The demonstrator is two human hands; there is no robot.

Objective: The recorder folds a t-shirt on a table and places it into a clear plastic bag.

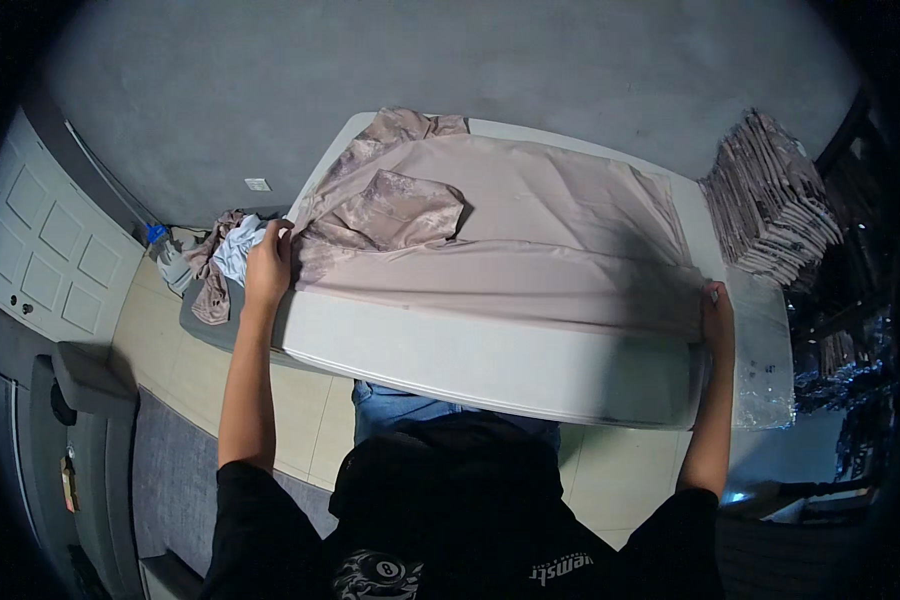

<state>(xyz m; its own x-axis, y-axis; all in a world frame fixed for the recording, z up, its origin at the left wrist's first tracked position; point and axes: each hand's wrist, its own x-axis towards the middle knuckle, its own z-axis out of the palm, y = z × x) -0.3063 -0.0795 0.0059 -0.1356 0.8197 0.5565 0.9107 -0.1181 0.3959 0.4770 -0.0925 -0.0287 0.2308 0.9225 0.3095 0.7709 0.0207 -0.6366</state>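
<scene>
A dusty-pink garment [560, 190], seemingly a shirt, lies spread across a white table [410, 350]. Its near side is turned over in a long strip, and a patterned, shinier part, possibly a sleeve, is folded across the left portion. At the garment's left end, my left hand [267, 262] is closed, thumb and fingers pinching the fabric edge. My right hand [716, 312] grips the near right corner of the cloth by the table's right side; most of its fingers are hidden. Between the two hands the near edge of the fabric runs fairly straight, with light creases.
A tall stack of folded garments [775, 205] stands at the table's right end, beside clear plastic sheets [762, 345]. Left of the table, rumpled clothes [232, 250] lie on a grey bench [202, 318]. A grey wall [490, 60] rises behind; a sofa [95, 440] is lower left.
</scene>
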